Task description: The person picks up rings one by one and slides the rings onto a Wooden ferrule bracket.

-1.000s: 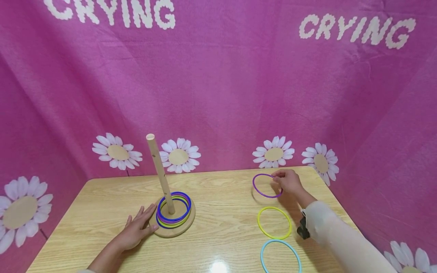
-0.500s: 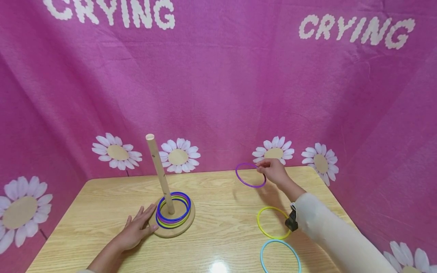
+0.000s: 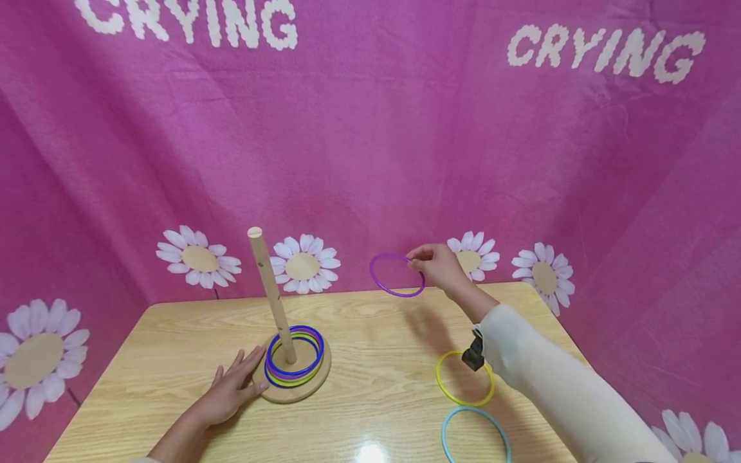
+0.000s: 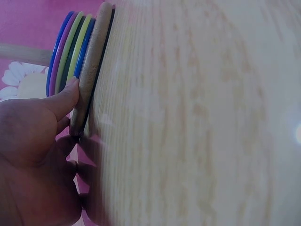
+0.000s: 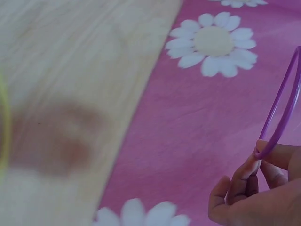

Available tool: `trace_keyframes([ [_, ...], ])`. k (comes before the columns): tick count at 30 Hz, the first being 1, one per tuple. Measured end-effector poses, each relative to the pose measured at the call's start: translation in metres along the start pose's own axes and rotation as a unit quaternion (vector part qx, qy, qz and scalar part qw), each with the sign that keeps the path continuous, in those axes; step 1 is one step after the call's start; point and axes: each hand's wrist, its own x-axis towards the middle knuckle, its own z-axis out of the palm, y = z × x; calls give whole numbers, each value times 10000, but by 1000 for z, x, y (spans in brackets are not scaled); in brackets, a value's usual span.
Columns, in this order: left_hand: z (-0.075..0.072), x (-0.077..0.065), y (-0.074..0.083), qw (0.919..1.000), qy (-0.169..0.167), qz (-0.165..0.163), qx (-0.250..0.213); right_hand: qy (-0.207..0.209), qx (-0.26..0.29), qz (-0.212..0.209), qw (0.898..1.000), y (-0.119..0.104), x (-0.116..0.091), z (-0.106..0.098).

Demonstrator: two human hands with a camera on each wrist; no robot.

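A purple ring (image 3: 399, 294) is in the air at the table's far edge. My right hand (image 3: 442, 267) pinches its right side between thumb and fingers; the right wrist view shows this ring (image 5: 277, 134) tilted up from the fingertips. To the left stands a wooden pole (image 3: 269, 283) on a round base (image 3: 283, 395). Around the pole's foot lies a stack of several rings in blue, purple, yellow-green and dark green, with a blue ring (image 4: 51, 59) on top. My left hand (image 3: 228, 392) rests spread at the base's left edge, its thumb on the rim.
On the right of the wooden table (image 3: 370, 360) lie a yellow ring (image 3: 438, 375) and, nearer, a light blue ring (image 3: 470, 408), close together. My right forearm and its black wrist camera (image 3: 473, 357) pass above the yellow one. A pink cloth (image 3: 370, 161) hangs behind the table.
My right hand has lifted the purple ring and carried it leftward, from above the table's right side to its far edge. My left hand and the stacked rings have stayed put.
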Motion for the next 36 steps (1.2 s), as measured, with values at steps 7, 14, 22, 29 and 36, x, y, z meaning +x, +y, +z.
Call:
trace_keyframes([
  [7,-1,0,2,10000,-4,16,10,-98,-178,-246,9995,-47,12,5],
  [14,-1,0,5,9999,47,93,-6,-144,-52,-467,9988,-91,18,15],
  [22,-1,-1,4,9999,48,91,-20,-149,238,-588,9979,-131,19,29],
  [29,0,-1,3,10000,16,36,-28,-211,496,-803,9953,-166,18,40],
  [36,0,-1,3,10000,43,60,-34,-386,516,-910,9938,-196,15,55],
])
